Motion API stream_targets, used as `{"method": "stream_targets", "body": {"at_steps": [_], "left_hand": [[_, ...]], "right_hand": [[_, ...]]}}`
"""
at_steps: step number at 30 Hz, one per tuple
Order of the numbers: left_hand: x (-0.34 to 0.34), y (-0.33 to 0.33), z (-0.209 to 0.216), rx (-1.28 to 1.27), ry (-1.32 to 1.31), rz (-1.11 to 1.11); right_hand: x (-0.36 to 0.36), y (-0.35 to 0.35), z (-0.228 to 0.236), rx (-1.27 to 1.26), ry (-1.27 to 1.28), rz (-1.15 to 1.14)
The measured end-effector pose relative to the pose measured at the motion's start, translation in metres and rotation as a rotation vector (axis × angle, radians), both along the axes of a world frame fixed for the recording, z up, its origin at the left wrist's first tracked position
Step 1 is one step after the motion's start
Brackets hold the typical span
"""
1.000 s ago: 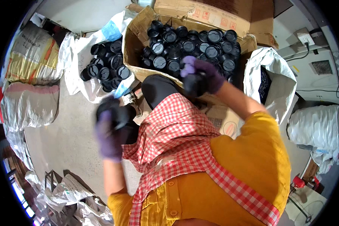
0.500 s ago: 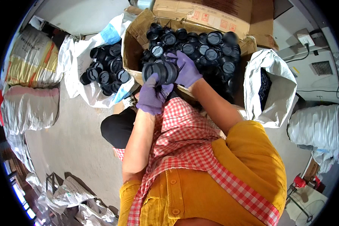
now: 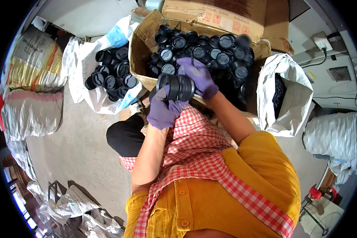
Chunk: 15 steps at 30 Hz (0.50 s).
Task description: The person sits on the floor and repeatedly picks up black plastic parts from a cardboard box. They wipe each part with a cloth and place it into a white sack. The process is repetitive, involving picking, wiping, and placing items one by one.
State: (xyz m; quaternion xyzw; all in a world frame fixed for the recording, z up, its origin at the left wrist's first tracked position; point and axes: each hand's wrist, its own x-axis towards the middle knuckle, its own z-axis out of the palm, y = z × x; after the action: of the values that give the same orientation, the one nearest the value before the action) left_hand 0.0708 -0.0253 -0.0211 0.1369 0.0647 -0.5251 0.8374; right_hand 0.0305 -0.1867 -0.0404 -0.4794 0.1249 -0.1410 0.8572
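On the left, a white sack (image 3: 76,67) already has round black caps (image 3: 110,82) heaped in it; whether those are finished pieces cannot be told. Next comes the left hand (image 3: 162,109), closed around a black ribbed cylinder (image 3: 174,88) at the near edge of the cardboard box (image 3: 141,47); this piece looks mid-handling, not yet set down. The right hand (image 3: 197,77) curls against the cylinder's right end, though whether it grips or merely steadies is unclear. Behind them, many loose black pieces (image 3: 200,51) fill much of the box, so plenty appears left. Rightmost, another white sack (image 3: 295,99) holds dark material (image 3: 279,89), too shadowed to identify.
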Motion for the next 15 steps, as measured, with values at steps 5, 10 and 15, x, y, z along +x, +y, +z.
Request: {"method": "stream_targets", "body": {"at_steps": [5, 10, 15], "left_hand": [[-0.007, 0.001, 0.033, 0.132, -0.025, 0.04], [-0.011, -0.029, 0.046, 0.942, -1.78, 0.43], [-0.06, -0.025, 0.079, 0.921, -2.197, 0.243]], "right_hand": [[-0.006, -0.007, 0.053, -0.713, -0.071, 0.09], [0.031, -0.044, 0.029, -1.069, 0.283, 0.323], [0.027, -0.126, -0.038, -1.314, 0.87, -0.07]]}}
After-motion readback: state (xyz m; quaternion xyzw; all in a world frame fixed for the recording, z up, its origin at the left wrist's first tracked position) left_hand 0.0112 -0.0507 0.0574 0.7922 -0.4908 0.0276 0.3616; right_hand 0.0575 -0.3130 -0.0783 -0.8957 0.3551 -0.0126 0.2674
